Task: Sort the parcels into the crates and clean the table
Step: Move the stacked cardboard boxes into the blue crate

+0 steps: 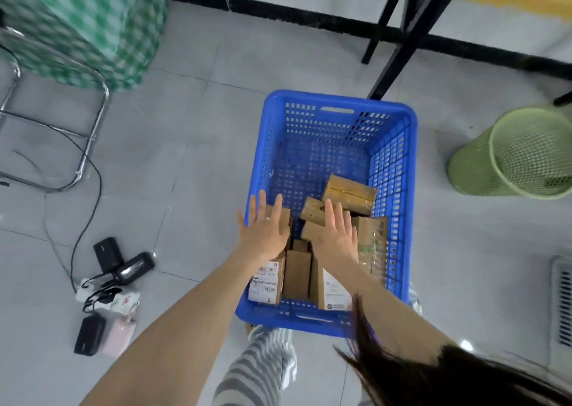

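A blue plastic crate stands on the grey tiled floor, its near half filled with several brown cardboard parcels. A taped parcel lies further in. My left hand hovers over the crate's left wall and a parcel there, fingers straight and spread. My right hand is spread flat above the parcels in the middle, holding nothing. Whether either hand touches the cardboard is unclear. One parcel carries a white shipping label.
A green mesh bin stands to the right of the crate. Black table legs rise behind it. At left are a metal chair frame, cables, a power strip with chargers and a green checked cloth.
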`<control>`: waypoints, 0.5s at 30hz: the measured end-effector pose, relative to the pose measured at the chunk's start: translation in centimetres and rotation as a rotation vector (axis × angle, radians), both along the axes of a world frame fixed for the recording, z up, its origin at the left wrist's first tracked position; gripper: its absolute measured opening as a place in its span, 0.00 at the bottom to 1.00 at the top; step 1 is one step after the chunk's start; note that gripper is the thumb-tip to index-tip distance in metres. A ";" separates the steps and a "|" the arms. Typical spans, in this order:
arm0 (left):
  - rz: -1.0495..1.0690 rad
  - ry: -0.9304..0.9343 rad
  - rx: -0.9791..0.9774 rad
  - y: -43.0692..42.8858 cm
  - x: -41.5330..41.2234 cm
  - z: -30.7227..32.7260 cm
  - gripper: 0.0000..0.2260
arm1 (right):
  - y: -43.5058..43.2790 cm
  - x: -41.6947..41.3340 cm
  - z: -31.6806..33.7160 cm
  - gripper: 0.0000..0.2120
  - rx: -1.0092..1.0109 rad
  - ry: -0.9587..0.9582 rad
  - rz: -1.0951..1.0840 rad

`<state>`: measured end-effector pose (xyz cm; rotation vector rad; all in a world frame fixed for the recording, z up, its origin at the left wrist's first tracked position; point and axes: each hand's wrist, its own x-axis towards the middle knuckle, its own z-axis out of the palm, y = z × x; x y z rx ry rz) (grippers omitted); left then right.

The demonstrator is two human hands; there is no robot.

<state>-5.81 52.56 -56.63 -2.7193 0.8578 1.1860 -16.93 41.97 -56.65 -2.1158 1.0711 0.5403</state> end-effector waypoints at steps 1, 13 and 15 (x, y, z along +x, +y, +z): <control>-0.022 -0.044 -0.012 -0.3 0.3 1.7 0.28 | -0.7 0.3 1.6 0.35 -0.077 -0.017 0.040; -0.317 -0.400 -0.206 -2.6 3.3 22.7 0.31 | -6.2 -0.6 21.8 0.32 -0.518 -0.182 0.068; -0.343 -0.434 -0.201 -2.8 3.4 25.5 0.30 | -6.2 -1.3 24.4 0.32 -0.548 -0.188 0.107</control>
